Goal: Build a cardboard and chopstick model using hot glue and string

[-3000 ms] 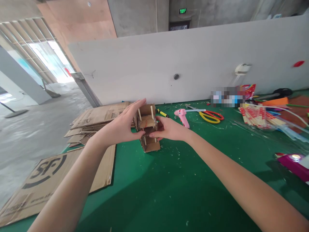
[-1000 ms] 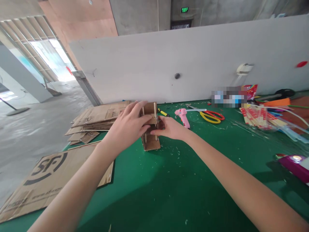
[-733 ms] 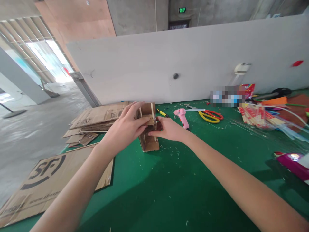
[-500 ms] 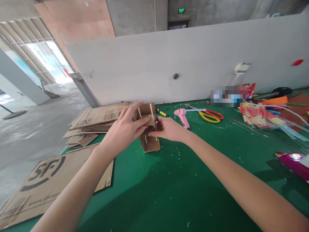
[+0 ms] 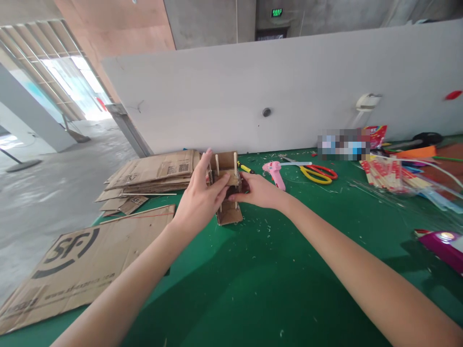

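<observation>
On green table [image 5: 275, 289], both outstretched hands, left hand [image 5: 200, 200] and right hand [image 5: 258, 190], pinching cardboard model [image 5: 227, 193].

a green-covered bench [image 5: 271, 279] carries a big flat cardboard sheet [image 5: 83, 262] with a black logo at its left edge, and a stack of flattened cartons [image 5: 155, 173] lies behind it near the far left corner. along the far edge, below a white partition [image 5: 289, 82], lie a yellow-and-black tool [image 5: 246, 168], a pink glue gun [image 5: 274, 171] and yellow-and-red scissors [image 5: 318, 174]. red-wrapped stick bundles [image 5: 387, 174] sit far right, and a purple object [image 5: 441, 243] lies at the right edge.
</observation>
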`<state>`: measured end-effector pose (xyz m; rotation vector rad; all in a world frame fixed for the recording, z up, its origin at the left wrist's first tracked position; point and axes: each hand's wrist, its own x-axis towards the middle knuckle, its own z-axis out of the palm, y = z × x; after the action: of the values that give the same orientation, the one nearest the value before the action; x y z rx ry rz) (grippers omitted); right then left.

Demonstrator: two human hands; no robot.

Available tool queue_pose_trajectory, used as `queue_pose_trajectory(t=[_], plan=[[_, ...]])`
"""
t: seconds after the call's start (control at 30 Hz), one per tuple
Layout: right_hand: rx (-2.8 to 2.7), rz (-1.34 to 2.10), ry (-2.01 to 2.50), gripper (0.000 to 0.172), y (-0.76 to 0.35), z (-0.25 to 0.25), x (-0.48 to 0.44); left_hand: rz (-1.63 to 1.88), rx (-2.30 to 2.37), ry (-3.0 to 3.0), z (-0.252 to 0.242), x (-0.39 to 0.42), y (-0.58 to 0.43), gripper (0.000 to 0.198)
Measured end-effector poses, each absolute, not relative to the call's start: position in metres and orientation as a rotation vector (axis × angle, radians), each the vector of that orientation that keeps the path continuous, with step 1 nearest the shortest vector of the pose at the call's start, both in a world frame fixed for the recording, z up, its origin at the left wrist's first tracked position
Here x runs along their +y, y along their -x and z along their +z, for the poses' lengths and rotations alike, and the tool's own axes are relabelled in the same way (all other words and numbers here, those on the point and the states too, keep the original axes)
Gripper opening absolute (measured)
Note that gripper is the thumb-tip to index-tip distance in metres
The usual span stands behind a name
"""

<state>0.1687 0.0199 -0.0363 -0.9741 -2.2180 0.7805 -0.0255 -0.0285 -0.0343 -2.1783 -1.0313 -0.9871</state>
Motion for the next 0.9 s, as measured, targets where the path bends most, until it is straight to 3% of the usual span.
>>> queue_pose_trajectory(t=[0.63,0.9], plan=[[-2.14,0.753,1.089,0.048,-0.156,-0.038,0.013,-1.184,-1.021,2.189,-0.045,-0.019,0.035,0.026],[-2.105,0.797,1.032,0.047,-0.155,-0.042,0.017,-1.185,-1.14,2.1,-0.054,-0.023,0.039,0.046]])
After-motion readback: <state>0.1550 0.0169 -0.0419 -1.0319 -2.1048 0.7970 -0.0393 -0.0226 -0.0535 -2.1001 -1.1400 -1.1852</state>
